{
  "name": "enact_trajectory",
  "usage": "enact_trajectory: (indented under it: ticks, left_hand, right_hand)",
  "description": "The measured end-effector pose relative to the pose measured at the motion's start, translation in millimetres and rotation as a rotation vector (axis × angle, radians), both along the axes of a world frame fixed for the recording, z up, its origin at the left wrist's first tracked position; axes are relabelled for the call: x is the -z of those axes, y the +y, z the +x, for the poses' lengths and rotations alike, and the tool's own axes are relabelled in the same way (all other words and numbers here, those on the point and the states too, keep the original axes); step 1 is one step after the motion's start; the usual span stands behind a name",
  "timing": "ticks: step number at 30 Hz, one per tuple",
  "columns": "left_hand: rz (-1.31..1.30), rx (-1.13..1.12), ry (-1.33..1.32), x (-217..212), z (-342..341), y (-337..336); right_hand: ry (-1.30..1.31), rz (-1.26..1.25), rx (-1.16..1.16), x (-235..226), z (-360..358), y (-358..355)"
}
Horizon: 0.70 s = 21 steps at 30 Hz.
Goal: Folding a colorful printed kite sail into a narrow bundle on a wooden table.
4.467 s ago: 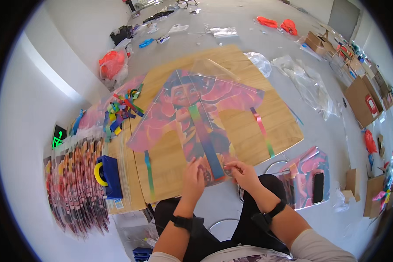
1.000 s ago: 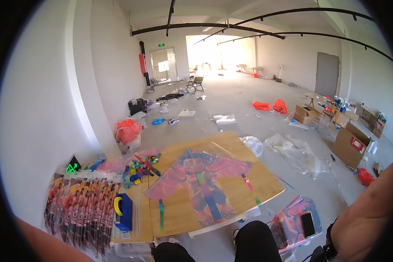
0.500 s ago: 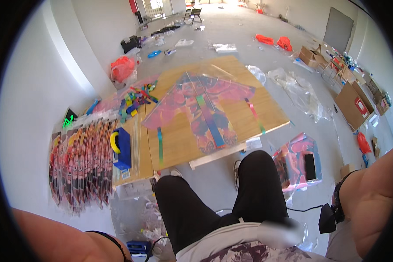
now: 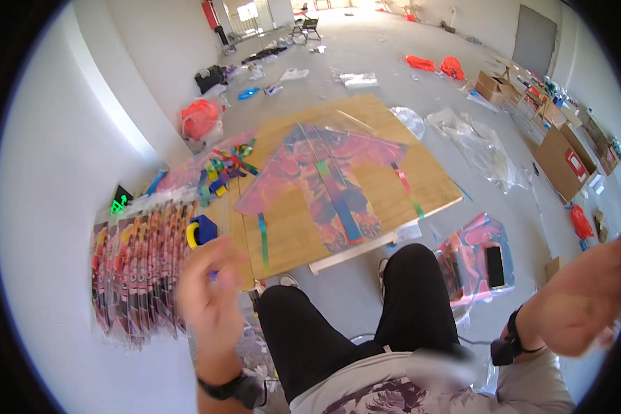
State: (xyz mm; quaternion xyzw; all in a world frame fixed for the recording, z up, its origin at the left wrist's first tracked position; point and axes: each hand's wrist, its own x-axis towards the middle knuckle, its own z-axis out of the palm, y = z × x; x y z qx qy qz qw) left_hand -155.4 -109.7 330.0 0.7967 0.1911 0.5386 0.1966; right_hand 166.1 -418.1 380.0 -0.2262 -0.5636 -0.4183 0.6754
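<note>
A printed kite (image 4: 338, 203), pink and orange with clear film at its top, lies spread on the wooden table (image 4: 421, 176). Thin rods cross its upper part, and coloured ribbon strips run down its middle and hang from both sides. My left hand (image 4: 214, 290) is raised, smeared by motion, over the table's near left corner. It partly covers a blue block-shaped holder with a yellow ring (image 4: 203, 231). Out to the right, away from the table, my right hand (image 4: 583, 297) is also raised and blurred. In neither hand can I make out a held thing.
A row of packed printed sheets (image 4: 141, 269) lines the table's left side. Beyond it lies a heap of coloured ribbon pieces (image 4: 228, 169). A black phone-like slab (image 4: 495, 266) rests on a printed package at right. Plastic film (image 4: 476, 145) and cardboard boxes (image 4: 566, 162) occupy the floor.
Both my hands have come into view: the left rose over the table's near left corner, the right came up at the right edge. The view shifted slightly; the kite lies as before.
</note>
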Motion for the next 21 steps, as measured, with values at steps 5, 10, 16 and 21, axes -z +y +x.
enact_trajectory:
  ticks: [5,10,16,21]
  left_hand:
    - [-0.955,-0.277,-0.068,216.3,-76.4,80.1]
    - [-1.259,-0.290,0.112,290.0,-73.4,86.3]
    - [-1.361,-0.232,0.121,325.3,-64.9,108.4]
    - [-1.293,-0.411,0.211,362.9,-76.3,106.7]
  right_hand:
    - [0.310,-0.977,0.270,76.1,-26.1,61.1]
    - [0.546,-1.325,0.189,178.7,-9.3,58.2]
    - [0.812,-1.596,-0.150,247.7,-41.4,69.0]
    - [0.728,-1.650,-0.232,264.4,-50.1,84.4]
